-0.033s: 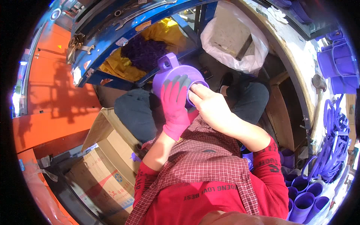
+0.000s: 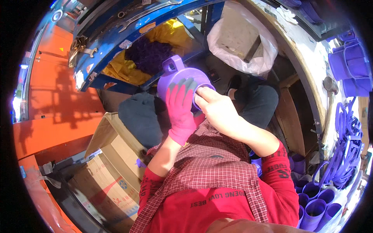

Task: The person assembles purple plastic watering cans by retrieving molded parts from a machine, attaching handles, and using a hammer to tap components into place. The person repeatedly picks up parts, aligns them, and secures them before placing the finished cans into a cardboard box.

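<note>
A purple plastic vessel [image 2: 167, 83] with a loop handle at its top is held over my lap, tilted so that its round opening faces right. My left hand [image 2: 180, 108], in a pink glove with grey fingertips, is wrapped against its side beside the opening. Bare, my right hand [image 2: 215, 106] has its fingers bent together into the mouth of the vessel. Their tips are hidden inside, so whatever they pinch there cannot be made out.
An open cardboard box [image 2: 105, 174] stands at my left. Ahead are a blue metal frame [image 2: 97, 54] with wrenches and a white plastic sack [image 2: 268, 50]. On the right, a hammer [image 2: 330, 87] lies on the bench, near purple rings [image 2: 351, 66] and several purple tubes [image 2: 314, 209].
</note>
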Tool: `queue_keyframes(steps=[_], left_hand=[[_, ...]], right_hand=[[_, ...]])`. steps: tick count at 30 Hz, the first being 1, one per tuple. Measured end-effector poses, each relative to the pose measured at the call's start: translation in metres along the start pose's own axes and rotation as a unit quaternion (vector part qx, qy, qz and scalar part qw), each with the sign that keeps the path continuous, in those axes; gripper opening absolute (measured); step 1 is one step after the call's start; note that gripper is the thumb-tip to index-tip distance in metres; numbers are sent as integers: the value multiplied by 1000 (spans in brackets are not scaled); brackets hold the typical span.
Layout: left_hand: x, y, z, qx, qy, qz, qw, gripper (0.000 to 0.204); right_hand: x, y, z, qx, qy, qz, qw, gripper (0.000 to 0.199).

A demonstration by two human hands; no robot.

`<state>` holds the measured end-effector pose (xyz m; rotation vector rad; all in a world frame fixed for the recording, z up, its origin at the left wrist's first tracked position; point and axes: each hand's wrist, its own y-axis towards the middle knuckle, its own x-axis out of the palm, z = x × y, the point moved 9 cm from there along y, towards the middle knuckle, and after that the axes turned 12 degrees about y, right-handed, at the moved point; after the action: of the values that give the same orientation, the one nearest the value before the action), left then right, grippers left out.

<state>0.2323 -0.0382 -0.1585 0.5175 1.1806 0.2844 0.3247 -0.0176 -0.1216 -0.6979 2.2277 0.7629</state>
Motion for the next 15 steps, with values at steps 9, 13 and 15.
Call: queue_keyframes(steps=[9, 13, 15], left_hand=[[26, 10, -10, 9, -7, -13, 1000, 76], [51, 11, -11, 37, -5, -6, 999, 80], [67, 7, -15, 47, 1, 7, 999, 85]], right_hand=[[25, 6, 44, -45, 11, -45, 998, 13], [43, -3, 77, 17, 101, -88, 991, 12], [28, 3, 85, 19, 140, -95, 985, 12]])
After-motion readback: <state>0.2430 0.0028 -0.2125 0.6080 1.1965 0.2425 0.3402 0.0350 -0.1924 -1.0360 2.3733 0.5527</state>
